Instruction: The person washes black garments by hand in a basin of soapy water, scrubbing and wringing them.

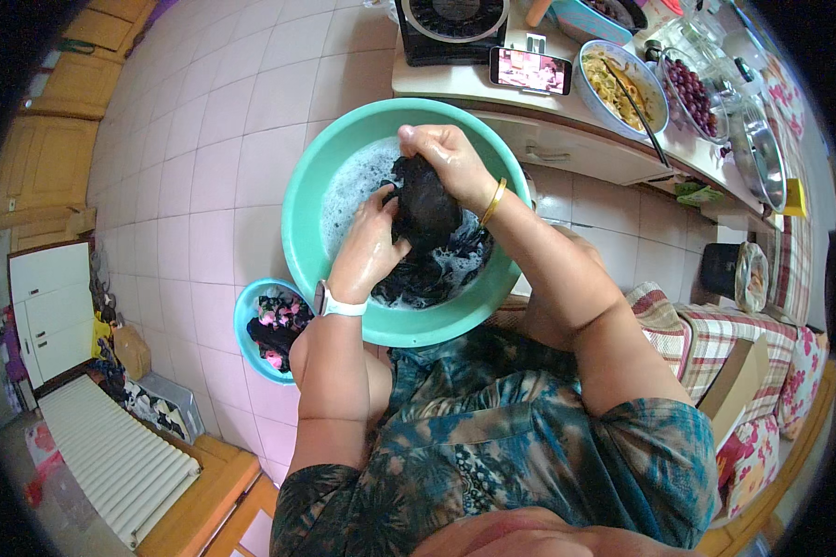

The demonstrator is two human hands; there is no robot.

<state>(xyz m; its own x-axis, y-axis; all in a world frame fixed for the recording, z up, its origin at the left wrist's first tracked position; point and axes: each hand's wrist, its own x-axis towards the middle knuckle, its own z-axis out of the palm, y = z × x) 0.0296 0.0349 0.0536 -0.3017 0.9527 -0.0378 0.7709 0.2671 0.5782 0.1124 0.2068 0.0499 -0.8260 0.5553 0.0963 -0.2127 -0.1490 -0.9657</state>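
A large green plastic basin (405, 335) with sudsy water (352, 184) stands in front of me. My right hand (449, 159) is closed in a fist on the upper end of a wet black cloth (428, 209), which hangs over the water. At the cloth's left side is my left hand (373, 240), its fingertips on the fabric and its thumb apart from the fingers. More dark wet fabric (414, 278) lies in the suds below. A watch with a white band is on my left wrist, a yellow bangle on my right.
A small blue basin (240, 327) of black and pink cloth stands on the tiled floor at left. The counter (439, 82) at top right holds an induction cooker (453, 31), a phone (529, 71), a noodle bowl (623, 87) and a bowl of grapes (693, 97). A plaid-covered sofa (731, 334) is at right.
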